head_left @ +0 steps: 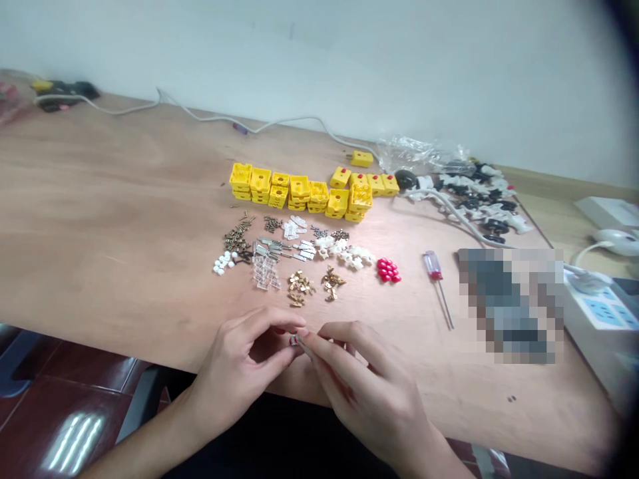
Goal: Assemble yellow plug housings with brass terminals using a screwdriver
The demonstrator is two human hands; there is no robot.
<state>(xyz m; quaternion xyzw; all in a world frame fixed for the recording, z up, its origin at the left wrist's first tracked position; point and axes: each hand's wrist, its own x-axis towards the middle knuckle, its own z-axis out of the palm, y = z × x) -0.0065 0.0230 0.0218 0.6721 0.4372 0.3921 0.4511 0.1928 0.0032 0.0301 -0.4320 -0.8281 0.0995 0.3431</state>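
Observation:
Over the front edge of a wooden table [124, 199], my left hand [239, 372] and my right hand [359, 386] meet at their fingertips. Both pinch a tiny red-and-white part [294, 340], mostly hidden by my fingers. In front of the hands lie small groups of loose parts: brass clips [299, 289], clear plastic pieces [264, 271], white beads [223, 263] and red beads [388, 269]. Behind them, yellow square plastic housings [299, 189] stand stacked in a row. Nothing else touches either hand.
A screwdriver with a red-and-clear handle [435, 279] lies right of the parts, beside a pixelated, blurred object [509, 306]. Black-and-white parts [479, 199], a plastic bag [419, 153], a power strip [602, 313] and a white cable [249, 122] sit along the table's back and right.

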